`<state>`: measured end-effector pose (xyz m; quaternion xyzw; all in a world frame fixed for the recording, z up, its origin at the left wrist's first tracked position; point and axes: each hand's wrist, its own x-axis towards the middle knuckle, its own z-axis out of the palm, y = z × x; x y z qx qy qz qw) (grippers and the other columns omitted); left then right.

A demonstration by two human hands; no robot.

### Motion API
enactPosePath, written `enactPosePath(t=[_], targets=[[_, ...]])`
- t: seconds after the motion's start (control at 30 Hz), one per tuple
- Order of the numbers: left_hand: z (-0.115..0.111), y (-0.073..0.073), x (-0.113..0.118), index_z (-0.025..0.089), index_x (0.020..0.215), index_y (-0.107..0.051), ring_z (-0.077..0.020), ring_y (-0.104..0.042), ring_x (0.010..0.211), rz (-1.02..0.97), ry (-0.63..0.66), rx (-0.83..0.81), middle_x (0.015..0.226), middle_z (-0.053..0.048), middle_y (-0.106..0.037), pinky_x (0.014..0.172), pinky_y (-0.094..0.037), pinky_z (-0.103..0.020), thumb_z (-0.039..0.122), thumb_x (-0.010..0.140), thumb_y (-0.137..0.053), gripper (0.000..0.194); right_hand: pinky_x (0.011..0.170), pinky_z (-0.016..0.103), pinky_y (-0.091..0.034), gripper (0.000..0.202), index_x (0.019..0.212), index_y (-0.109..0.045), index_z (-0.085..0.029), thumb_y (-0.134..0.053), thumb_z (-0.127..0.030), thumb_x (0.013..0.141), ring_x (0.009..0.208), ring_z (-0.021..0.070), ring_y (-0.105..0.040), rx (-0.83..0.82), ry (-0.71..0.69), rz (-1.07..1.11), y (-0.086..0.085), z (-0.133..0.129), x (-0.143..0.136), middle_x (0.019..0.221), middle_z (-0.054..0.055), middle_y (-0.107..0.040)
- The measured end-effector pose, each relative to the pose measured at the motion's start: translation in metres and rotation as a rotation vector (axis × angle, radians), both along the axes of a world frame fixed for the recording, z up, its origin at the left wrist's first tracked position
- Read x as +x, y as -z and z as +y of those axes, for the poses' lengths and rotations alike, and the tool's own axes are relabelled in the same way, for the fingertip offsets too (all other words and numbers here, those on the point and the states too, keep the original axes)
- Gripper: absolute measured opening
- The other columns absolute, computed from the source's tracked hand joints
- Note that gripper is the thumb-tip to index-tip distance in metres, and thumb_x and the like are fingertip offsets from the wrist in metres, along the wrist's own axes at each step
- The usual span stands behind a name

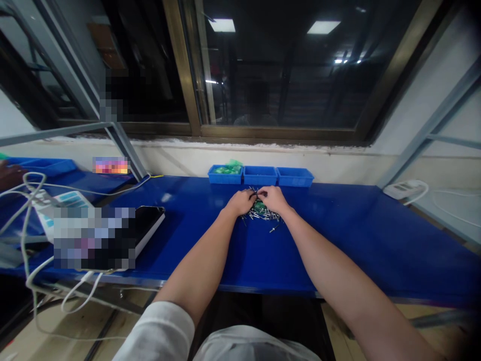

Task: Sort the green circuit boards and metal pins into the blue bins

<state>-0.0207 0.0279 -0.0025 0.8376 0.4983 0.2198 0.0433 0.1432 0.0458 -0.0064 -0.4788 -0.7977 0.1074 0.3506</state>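
Dark piece indistinct (too small), co-worker's hand cut off

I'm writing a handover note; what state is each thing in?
Left bare hand: fingers bent, grip unclear
Right bare hand: fingers bent, grip unclear
Pile of thin silvery metal pins: loose, spread around the hands
Single silvery metal pin: lying apart from the pile
Left blue plastic bin: open-topped, holding crumpled green plastic
Middle blue plastic bin: open-topped
Right blue plastic bin: open-topped
Flat dark-screened device: on or off unclear
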Motion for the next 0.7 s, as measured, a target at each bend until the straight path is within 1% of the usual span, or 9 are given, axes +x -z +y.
enactPosePath(t=[0.13, 0.27, 0.37, 0.5, 0.6, 0.7], targets=[[0.002, -0.001, -0.001, 0.018, 0.106, -0.063, -0.0200, -0.059, 0.099, -0.072, 0.052, 0.085, 0.106, -0.008, -0.065, 0.087, -0.044, -0.029, 0.028, 0.088, -0.045, 0.028, 0.074, 0.032, -0.048, 0.015, 0.085, -0.070, -0.023, -0.059, -0.022, 0.076, 0.076, 0.0208, -0.065, 0.015, 0.016, 0.085, 0.000, 0.000, 0.000, 0.080, 0.005, -0.071], [0.003, -0.004, 0.000, 0.017, 0.101, -0.065, -0.0190, -0.060, 0.092, -0.125, 0.086, 0.159, 0.099, -0.007, -0.066, 0.085, -0.044, -0.028, 0.027, 0.087, -0.047, 0.025, 0.074, 0.031, -0.049, 0.015, 0.087, -0.068, -0.020, -0.056, -0.025, 0.079, 0.077, 0.0200, -0.066, 0.014, -0.012, 0.235, -0.001, -0.001, -0.001, 0.081, 0.005, -0.071], [0.003, -0.006, 0.000, 0.018, 0.097, -0.066, -0.0179, -0.060, 0.088, -0.139, 0.075, 0.161, 0.095, -0.006, -0.067, 0.084, -0.044, -0.028, 0.028, 0.088, -0.046, 0.024, 0.073, 0.030, -0.049, 0.017, 0.088, -0.066, -0.019, -0.055, -0.029, 0.079, 0.076, 0.0192, -0.066, -0.005, -0.029, 0.314, -0.002, -0.002, -0.002, 0.083, 0.006, -0.071], [0.002, -0.008, -0.001, 0.018, 0.090, -0.066, -0.0173, -0.060, 0.087, -0.127, 0.010, 0.153, 0.092, -0.006, -0.067, 0.082, -0.043, -0.027, 0.027, 0.090, -0.042, 0.025, 0.070, 0.031, -0.048, 0.021, 0.087, -0.064, -0.019, -0.056, -0.036, 0.078, 0.069, 0.0186, -0.065, -0.045, -0.048, 0.372, -0.004, -0.004, -0.002, 0.073, 0.005, -0.069], [0.003, -0.007, -0.003, 0.018, 0.085, -0.065, -0.0169, -0.059, 0.083, -0.120, -0.024, 0.158, 0.088, -0.006, -0.066, 0.079, -0.043, -0.026, 0.026, 0.090, -0.040, 0.027, 0.068, 0.031, -0.047, 0.022, 0.085, -0.062, -0.018, -0.060, -0.036, 0.074, 0.065, 0.0177, -0.063, -0.079, -0.069, 0.441, -0.008, -0.005, -0.001, 0.066, 0.002, -0.066], [0.005, -0.006, -0.004, 0.018, 0.084, -0.063, -0.0166, -0.058, 0.079, -0.127, -0.020, 0.165, 0.084, -0.006, -0.064, 0.076, -0.042, -0.026, 0.022, 0.090, -0.038, 0.026, 0.067, 0.029, -0.047, 0.021, 0.075, -0.061, -0.017, -0.064, -0.037, 0.068, 0.067, 0.0173, -0.062, -0.114, -0.125, 0.545, -0.012, -0.006, 0.001, 0.067, 0.002, -0.066]])
